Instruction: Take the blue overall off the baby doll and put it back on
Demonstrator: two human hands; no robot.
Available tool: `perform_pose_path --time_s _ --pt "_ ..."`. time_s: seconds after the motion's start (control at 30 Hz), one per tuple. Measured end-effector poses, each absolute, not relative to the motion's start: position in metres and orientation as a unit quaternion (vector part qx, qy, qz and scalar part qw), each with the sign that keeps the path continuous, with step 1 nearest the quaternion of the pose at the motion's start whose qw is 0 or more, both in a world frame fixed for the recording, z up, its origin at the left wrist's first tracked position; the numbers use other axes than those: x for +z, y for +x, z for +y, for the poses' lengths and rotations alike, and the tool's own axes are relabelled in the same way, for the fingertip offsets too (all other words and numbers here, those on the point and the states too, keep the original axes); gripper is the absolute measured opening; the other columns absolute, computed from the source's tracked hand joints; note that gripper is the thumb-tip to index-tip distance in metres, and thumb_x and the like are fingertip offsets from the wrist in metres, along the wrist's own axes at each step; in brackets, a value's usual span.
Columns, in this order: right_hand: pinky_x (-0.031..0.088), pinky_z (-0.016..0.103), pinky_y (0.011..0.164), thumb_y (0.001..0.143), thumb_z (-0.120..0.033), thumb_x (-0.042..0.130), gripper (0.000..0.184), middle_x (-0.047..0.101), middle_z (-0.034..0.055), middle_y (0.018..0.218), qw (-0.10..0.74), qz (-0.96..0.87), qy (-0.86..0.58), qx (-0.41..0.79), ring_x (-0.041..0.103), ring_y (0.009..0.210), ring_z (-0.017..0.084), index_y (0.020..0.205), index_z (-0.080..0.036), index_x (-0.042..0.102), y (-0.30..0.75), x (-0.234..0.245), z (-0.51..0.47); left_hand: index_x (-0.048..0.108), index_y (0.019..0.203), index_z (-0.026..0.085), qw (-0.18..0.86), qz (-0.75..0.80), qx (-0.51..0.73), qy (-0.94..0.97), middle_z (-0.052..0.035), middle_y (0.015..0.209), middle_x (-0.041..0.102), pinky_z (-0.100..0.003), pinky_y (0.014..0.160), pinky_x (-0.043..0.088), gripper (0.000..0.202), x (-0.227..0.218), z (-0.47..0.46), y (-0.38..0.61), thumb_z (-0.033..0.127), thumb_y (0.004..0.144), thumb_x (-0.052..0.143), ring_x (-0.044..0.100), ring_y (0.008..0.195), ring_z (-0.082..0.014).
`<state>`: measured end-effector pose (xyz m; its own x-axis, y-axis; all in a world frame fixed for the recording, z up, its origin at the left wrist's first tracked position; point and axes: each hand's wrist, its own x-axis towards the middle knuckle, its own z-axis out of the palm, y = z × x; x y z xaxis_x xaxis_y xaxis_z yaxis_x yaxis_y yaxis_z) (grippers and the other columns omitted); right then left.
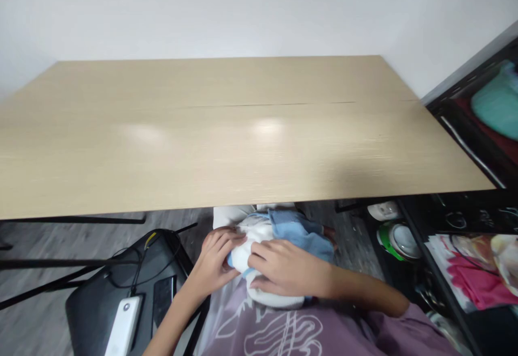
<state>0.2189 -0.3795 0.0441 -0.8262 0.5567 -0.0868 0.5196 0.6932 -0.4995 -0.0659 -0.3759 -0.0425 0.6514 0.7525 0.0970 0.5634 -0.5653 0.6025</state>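
On my lap, below the table's front edge, lies a soft white cloth bundle (259, 230) with light-blue trim. A denim-blue cloth part (297, 232) adjoins it on the right; I cannot tell whether the two are one piece. My left hand (218, 256) is closed on the bundle's left side, fingers bent over the white fabric. From the right, my right hand (279, 267) grips the same white fabric, with its thumb lower down. Both hands are close together, and part of the fabric is hidden beneath them.
A wide wooden table (243, 156) spans the view ahead, against a white wall. At lower left, a black chair (93, 296) bears a white power bank (123, 323) with a cable and a dark phone (164, 296). Dark shelves with a green-and-white container (399, 240) and pink cloth (477, 280) stand at right.
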Motion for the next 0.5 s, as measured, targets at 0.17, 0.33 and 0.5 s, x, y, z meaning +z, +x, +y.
perform_pose_path --time_s 0.17,0.33,0.5 --pt "0.050 0.036 0.095 0.114 -0.048 0.067 0.031 0.075 0.0075 0.114 0.064 -0.928 -0.254 0.266 0.068 0.103 0.023 0.115 -0.017 0.066 0.245 0.045 -0.395 0.067 0.126 0.023 0.296 0.408 0.169 0.847 -0.0108 0.131 0.077 -0.048 0.103 0.043 0.026 -0.043 -0.372 -0.064 0.034 0.103 0.065 0.062 0.128 -0.0352" --pt "0.047 0.037 0.091 0.110 -0.036 0.070 0.019 0.076 0.0041 0.096 0.076 -0.932 -0.203 0.291 0.064 0.092 0.022 0.103 -0.018 0.072 0.286 0.040 -0.411 0.064 0.104 0.023 0.327 0.444 0.147 0.821 -0.0081 0.113 0.076 -0.048 0.096 0.042 0.014 -0.030 -0.369 -0.064 0.030 0.092 0.064 0.061 0.114 -0.0346" --pt "0.050 0.035 0.098 0.116 -0.022 0.054 0.022 0.075 0.0039 0.099 0.113 -0.924 -0.237 0.277 0.063 0.097 0.021 0.106 -0.019 0.073 0.315 0.036 -0.424 0.064 0.103 0.023 0.349 0.437 0.107 0.822 -0.0069 0.118 0.077 -0.051 0.103 0.043 0.018 -0.014 -0.376 -0.072 0.037 0.095 0.074 0.062 0.120 -0.0361"
